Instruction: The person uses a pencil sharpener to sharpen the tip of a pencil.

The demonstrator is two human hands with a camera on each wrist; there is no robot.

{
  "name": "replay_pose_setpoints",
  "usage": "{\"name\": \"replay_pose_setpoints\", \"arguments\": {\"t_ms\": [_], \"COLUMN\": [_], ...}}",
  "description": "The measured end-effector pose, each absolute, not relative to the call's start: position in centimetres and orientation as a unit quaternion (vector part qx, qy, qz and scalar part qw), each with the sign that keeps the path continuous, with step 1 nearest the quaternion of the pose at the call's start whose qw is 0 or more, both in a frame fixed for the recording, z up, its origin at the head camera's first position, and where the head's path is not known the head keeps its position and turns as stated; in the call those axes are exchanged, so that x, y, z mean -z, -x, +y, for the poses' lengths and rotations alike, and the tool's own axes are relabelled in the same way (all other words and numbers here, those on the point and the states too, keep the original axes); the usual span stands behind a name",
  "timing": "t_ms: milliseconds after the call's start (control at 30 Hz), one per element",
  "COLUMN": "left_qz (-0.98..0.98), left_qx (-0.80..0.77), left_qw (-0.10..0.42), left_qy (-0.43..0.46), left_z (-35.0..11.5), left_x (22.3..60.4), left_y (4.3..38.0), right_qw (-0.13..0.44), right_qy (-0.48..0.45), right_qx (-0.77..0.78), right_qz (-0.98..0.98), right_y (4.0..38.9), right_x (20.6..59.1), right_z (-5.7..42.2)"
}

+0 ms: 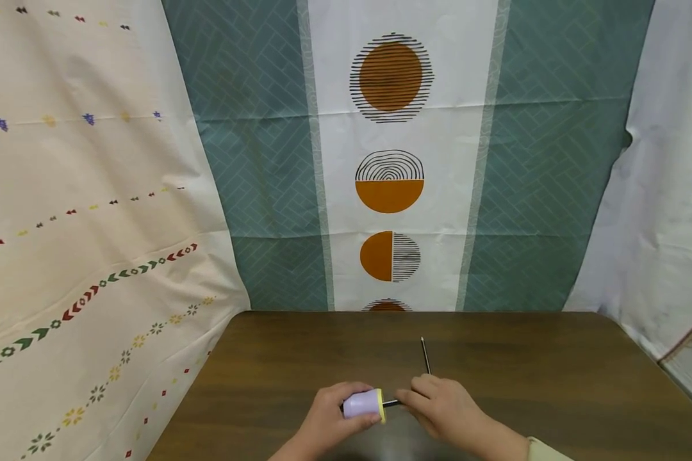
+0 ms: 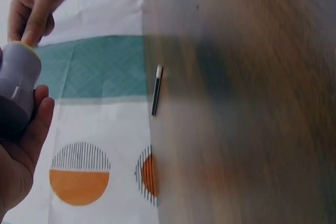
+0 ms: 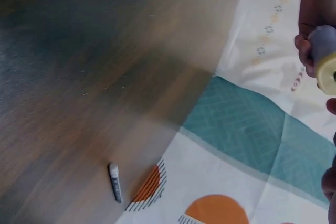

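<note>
My left hand [image 1: 330, 415] grips a lavender pencil sharpener [image 1: 360, 404] with a yellow end, held over the table's near part. The yellow end points right, toward my right hand [image 1: 446, 410]. Between the right fingers is a thin dark pencil [image 1: 391, 403], its tip at the yellow face; how deep it sits cannot be seen. A dark hole shows in the sharpener's yellow face [image 3: 326, 80] in the right wrist view. Beyond the right hand, a second black pencil [image 1: 425, 353] with a pale end lies on the table, apart from both hands.
The brown wooden table [image 1: 300, 346] reaches back to a hanging green and white cloth [image 1: 277, 160] with orange circles. A cream patterned cloth [image 1: 92, 269] hangs along the left side, and a white cloth [image 1: 663, 211] along the right.
</note>
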State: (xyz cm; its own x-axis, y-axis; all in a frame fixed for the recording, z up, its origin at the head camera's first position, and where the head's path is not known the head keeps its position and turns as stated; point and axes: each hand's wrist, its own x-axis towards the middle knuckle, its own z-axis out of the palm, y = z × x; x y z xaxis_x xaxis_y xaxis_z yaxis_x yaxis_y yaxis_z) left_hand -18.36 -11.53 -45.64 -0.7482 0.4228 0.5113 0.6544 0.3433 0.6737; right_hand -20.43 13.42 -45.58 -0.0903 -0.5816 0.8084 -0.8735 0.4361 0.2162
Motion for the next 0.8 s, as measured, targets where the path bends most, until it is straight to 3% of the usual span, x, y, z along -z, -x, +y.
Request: {"name": "replay_pose_setpoints", "arguments": {"t_ms": [100,200,333,433,500,567,667,733,800], "left_qz": [-0.808,-0.807,-0.806,-0.798,-0.783,-0.755,-0.695,-0.673,-0.695], "left_qx": [0.501,0.499,0.46,0.389,0.319,0.243,0.15,0.124,0.142], "left_qw": [0.057,0.049,0.111,0.208,0.291,0.37,0.45,0.464,0.432], "left_qy": [0.306,0.31,0.357,0.41,0.447,0.484,0.54,0.562,0.557], "left_z": [-11.2,-10.9,-10.7,-10.6,-10.5,-10.5,-10.4,-10.4,-10.3], "left_x": [45.3,45.3,45.7,46.2,46.4,46.3,45.8,45.6,45.3], "left_y": [18.1,18.1,18.3,18.6,18.9,19.3,20.0,20.1,19.8], "right_qw": [0.471,0.47,0.423,0.336,0.239,0.1,-0.19,-0.334,-0.378], "right_qy": [-0.507,-0.503,-0.485,-0.469,-0.455,-0.435,-0.352,-0.275,-0.238], "right_qx": [-0.156,-0.164,-0.192,-0.237,-0.295,-0.381,-0.529,-0.581,-0.592], "right_qz": [-0.705,-0.707,-0.741,-0.782,-0.806,-0.81,-0.749,-0.689,-0.67], "right_y": [20.3,20.1,19.6,19.2,19.0,19.0,19.3,19.6,19.7], "right_x": [45.9,46.0,45.8,45.5,45.0,44.5,43.6,43.2,42.9], "right_z": [13.2,13.0,13.1,13.3,13.5,13.7,14.3,14.6,14.9]}}
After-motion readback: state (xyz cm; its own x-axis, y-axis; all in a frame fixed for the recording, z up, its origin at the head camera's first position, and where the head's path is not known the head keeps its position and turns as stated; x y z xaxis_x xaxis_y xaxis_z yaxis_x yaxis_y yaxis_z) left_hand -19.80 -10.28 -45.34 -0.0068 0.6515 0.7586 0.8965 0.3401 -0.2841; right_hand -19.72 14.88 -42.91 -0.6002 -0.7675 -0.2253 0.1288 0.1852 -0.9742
